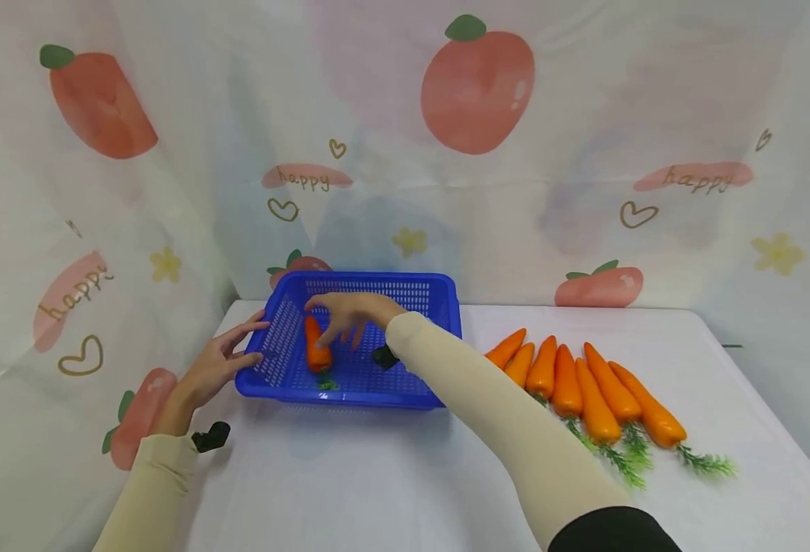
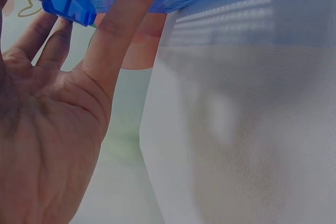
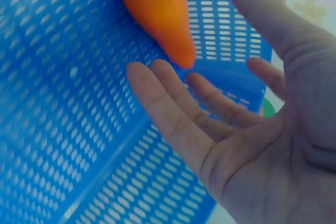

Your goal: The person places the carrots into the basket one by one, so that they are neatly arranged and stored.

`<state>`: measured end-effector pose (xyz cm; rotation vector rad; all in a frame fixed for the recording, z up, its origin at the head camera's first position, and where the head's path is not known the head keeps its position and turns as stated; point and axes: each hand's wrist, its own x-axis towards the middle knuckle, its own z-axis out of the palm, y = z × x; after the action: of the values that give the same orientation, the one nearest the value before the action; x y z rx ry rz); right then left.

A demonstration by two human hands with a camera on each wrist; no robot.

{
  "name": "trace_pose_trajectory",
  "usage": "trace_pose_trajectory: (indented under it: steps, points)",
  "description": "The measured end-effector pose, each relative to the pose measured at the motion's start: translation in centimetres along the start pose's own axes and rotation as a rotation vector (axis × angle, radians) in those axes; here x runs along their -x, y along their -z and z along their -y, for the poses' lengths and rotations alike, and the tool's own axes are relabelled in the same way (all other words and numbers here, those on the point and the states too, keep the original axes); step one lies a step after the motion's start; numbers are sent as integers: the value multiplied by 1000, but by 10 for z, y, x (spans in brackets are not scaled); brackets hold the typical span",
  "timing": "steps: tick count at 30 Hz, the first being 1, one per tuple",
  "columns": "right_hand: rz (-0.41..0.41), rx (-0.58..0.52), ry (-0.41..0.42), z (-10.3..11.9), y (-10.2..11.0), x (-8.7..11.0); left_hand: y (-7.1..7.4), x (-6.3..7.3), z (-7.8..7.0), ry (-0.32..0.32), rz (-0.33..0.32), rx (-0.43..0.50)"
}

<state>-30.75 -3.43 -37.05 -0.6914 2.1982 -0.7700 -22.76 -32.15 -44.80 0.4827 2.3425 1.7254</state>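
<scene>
One carrot (image 1: 317, 358) is in the basket (image 1: 377, 398); seven carrots (image 1: 598, 414) aren't. The right hand (image 1: 349, 309) has wide fingers. The left hand (image 1: 213, 366) holds the basket.

Soft, even light fills the head view; shadows grey the worktop (image 2: 252, 119) in the dimmer left-wrist view; the right-wrist view looks hazy.

Printed backdrop (image 1: 549, 253) around a white table (image 1: 294, 475)
Pale and draped, the backdrop rises past the table's far, left and right edges, carrying 5 red fruits (image 1: 477, 92), 3 pink "happy" labels (image 1: 308, 176), 3 yellow flowers (image 1: 409, 241) and outlined hearts (image 1: 283, 209). 1 fruit sits at the far edge, right of its middle. Near the far right corner runs a thin dark line (image 1: 732, 346), possibly a gap.
</scene>
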Motion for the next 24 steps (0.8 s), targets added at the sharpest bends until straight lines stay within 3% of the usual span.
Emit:
trace_pose_trajectory:
  steps: [4, 10, 18, 24]
  points:
    - [-7, 156, 88, -4, 6, 12, -1, 0, 1, -4, -1, -2]
    - [-111, 413, 203, -14, 17, 37, 0, 0, 2, -9, -2, 5]
    - [-247, 538, 219, -29, 30, 93, -1, 2, 3, -21, 13, 46]
    - [-373, 586, 249, -58, 40, 138, -2, 2, 1, -17, -2, 30]
